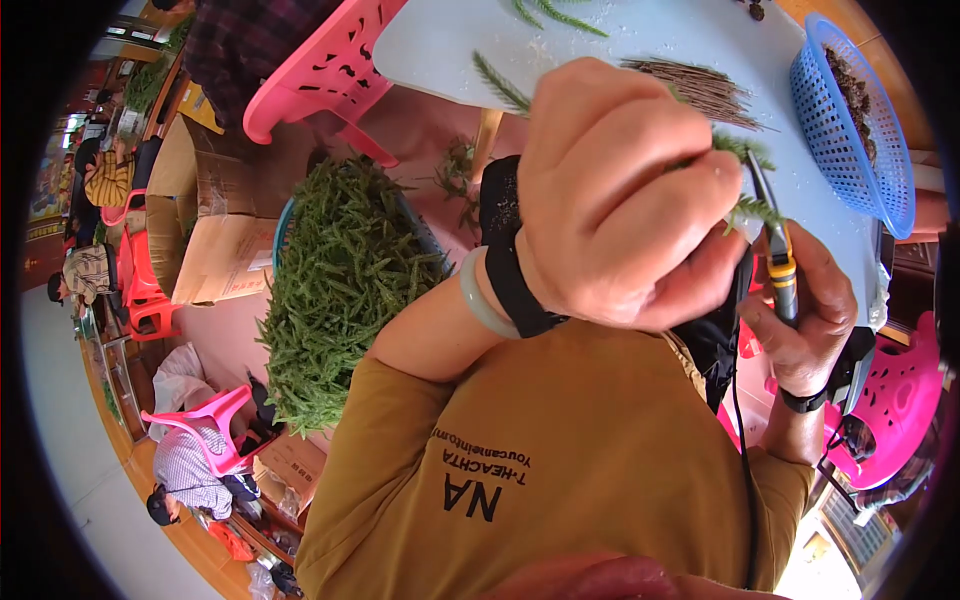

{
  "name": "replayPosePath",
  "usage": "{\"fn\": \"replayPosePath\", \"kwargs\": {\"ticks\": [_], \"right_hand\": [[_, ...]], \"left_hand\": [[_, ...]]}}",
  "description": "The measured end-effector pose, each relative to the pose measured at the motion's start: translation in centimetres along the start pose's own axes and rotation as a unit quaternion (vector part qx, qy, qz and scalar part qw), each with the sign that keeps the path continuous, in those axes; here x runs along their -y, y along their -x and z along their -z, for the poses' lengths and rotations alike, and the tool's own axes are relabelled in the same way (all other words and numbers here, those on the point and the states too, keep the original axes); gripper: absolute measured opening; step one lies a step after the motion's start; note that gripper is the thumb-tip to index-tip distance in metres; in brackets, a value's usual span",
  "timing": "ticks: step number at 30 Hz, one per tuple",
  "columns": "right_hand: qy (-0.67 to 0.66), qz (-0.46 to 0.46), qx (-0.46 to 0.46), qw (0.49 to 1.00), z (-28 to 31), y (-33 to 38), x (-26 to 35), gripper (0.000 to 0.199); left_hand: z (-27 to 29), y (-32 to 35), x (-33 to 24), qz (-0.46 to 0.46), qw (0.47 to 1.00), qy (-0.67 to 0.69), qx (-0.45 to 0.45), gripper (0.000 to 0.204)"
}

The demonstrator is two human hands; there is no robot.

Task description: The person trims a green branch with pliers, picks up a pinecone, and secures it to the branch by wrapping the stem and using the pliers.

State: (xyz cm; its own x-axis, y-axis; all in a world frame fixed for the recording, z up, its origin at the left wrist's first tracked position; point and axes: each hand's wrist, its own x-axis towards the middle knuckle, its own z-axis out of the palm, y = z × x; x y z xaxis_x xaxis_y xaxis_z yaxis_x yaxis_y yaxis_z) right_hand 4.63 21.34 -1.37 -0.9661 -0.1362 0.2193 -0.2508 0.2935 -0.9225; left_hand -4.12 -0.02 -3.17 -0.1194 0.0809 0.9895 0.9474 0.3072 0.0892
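My left hand (615, 195) is raised close to the camera, fingers closed around a green leafy sprig (752, 205) whose tips stick out at the right. It wears a black wrist strap and a pale green bangle. My right hand (800, 310) sits just below and right, gripping small scissors with a yellow and black handle (780, 265), the blades pointing up at the sprig. Both hands hover over the edge of a light blue table (660, 35).
A blue plastic basket (860, 120) with dark bits stands on the table's right. A pile of stripped brown stems (700, 85) lies mid-table. A big tub heaped with green sprigs (335, 285) sits at left, near cardboard boxes (215, 240), pink chairs (320, 70) and other people.
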Motion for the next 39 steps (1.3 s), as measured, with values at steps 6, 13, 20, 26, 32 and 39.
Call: {"fn": "replayPosePath", "kwargs": {"ticks": [6,13,20,26,32,39], "right_hand": [[0.083,0.075,0.060,0.992,2.3,-1.1,-0.5,0.054],[0.107,0.157,0.111,0.976,2.4,-2.3,0.0,0.056],[0.112,0.156,0.094,0.977,2.5,-2.2,0.5,0.057],[0.130,0.127,0.075,0.981,2.2,-1.8,0.3,0.056],[0.065,0.038,0.026,0.997,0.9,-0.9,0.0,0.058],[0.020,0.001,0.025,0.999,0.3,-0.3,-0.2,0.058]], "left_hand": [[1.8,-1.6,-1.0,0.507,0.728,0.461,0.022,0.015],[0.3,-1.0,-0.7,0.469,0.674,0.564,0.090,0.025],[0.7,-0.6,-0.4,0.485,0.630,0.598,0.102,0.027],[2.0,-1.6,0.2,0.482,0.734,0.442,0.185,0.021],[1.8,-2.0,-0.9,0.449,0.826,0.311,0.139,0.019],[0.9,-1.1,-0.2,0.116,0.988,-0.004,0.104,0.023]]}}
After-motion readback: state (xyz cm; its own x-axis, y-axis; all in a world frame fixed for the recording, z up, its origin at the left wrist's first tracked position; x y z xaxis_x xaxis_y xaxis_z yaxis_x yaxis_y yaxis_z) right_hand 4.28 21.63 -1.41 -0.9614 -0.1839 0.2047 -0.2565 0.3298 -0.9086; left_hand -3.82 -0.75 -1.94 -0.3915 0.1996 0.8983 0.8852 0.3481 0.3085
